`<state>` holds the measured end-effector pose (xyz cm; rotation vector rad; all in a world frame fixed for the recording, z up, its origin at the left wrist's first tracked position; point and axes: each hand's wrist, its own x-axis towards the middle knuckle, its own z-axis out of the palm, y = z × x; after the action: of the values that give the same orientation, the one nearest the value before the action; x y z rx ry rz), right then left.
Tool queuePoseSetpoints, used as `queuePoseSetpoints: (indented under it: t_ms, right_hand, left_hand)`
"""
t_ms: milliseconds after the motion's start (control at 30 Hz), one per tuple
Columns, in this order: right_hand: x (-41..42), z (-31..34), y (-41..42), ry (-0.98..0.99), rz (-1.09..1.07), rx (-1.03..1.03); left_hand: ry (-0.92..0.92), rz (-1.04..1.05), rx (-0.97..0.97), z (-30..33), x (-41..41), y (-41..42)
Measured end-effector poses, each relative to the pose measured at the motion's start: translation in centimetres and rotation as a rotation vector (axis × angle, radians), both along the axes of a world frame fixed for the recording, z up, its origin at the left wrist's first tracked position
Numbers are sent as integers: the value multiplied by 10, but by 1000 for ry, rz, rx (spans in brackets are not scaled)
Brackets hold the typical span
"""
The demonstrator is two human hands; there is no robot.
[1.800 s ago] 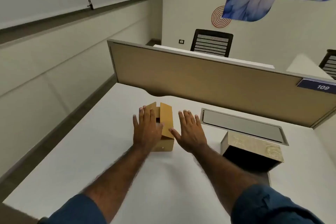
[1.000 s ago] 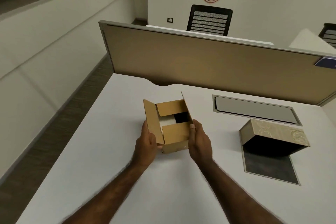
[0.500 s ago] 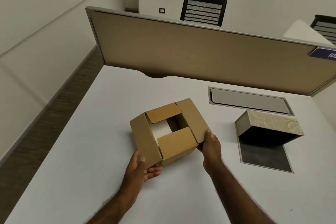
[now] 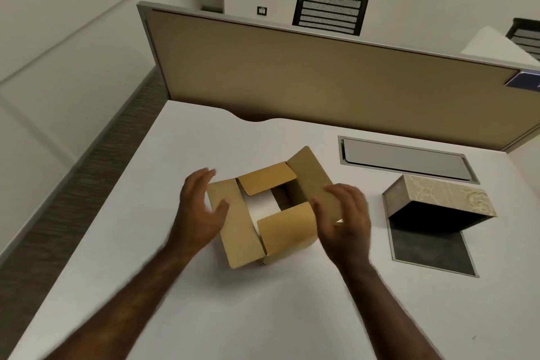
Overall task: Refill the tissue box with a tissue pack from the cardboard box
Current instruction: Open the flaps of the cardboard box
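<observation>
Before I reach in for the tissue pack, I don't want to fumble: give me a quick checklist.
1. Cardboard box flaps folded back: not ok, they half-cover the opening.
2. White pack visible inside: ok.
3. Left hand and right hand free: ok, both open beside the flaps.
4. Tissue box lifted open off its base: ok.
5. Tissue box empty: cannot tell, interior dark.
</observation>
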<state>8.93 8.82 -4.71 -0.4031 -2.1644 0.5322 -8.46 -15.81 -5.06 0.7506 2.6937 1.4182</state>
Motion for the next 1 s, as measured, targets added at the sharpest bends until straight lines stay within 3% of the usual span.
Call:
queuePoseSetpoints:
  t_ms: [67,133,233,300,533,700,1000]
  right_hand:
    - [-6,9,-8,-199,296,38]
    - [-14,12,-13,-545,461,73]
    - [-23,9,-13,-932,495,161]
    - [-23,6,-12,-1009,479,176]
    - [4,8,-18,-705,357,213]
    - [46,-4,-27,-476,320,228]
    - [102,-49,-50,-601,314,95]
  left_hand:
    - [31,-155,-157,8,-16,11]
    - [12,-269,-364,10,-29,24]
    - [-13,-353,-532,12,-41,41]
    - [-17,-358,-525,13,-45,48]
    - [-138,-291,-215,11,-56,54]
    - [-124,-120,-143,7,-67,64]
    - [-215,-15,-186,-5,-76,80]
